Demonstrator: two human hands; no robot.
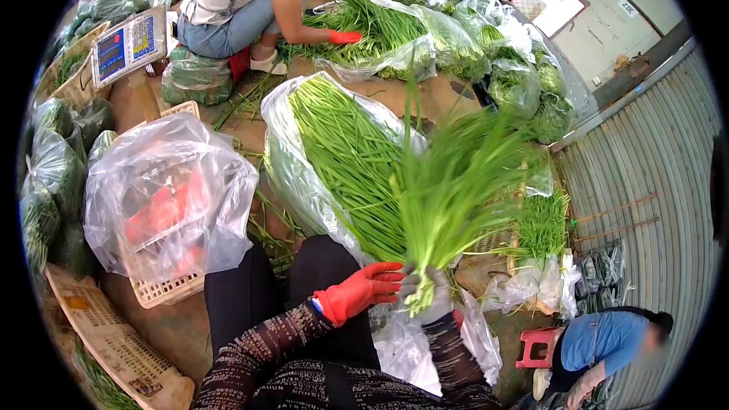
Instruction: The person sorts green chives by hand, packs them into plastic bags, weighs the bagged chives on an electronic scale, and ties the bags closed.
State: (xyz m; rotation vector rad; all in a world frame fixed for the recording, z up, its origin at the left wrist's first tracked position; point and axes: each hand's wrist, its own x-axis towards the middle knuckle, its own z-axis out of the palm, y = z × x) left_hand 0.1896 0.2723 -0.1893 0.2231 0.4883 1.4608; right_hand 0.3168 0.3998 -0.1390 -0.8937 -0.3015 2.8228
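Observation:
My right hand (430, 294), in a grey glove, grips a bunch of garlic chives (448, 190) near its pale root end. The leaves fan upward and are blurred by motion. Beside it, my left hand (357, 293) in a red rubber glove has its fingers stretched out toward the stems; whether they touch is unclear. In front of my knees lies a large heap of garlic chives (342, 159) in an opened clear plastic bag (285, 175). Part of the heap is hidden behind the held bunch.
Left stands a crate (152, 292) under a clear plastic bag (106, 205), with a digital scale (129, 47) behind. A person (243, 0) in red gloves handles greens ahead. Another person (607, 342) bends near a red stool (538, 347). Bagged greens (516, 87) line the back.

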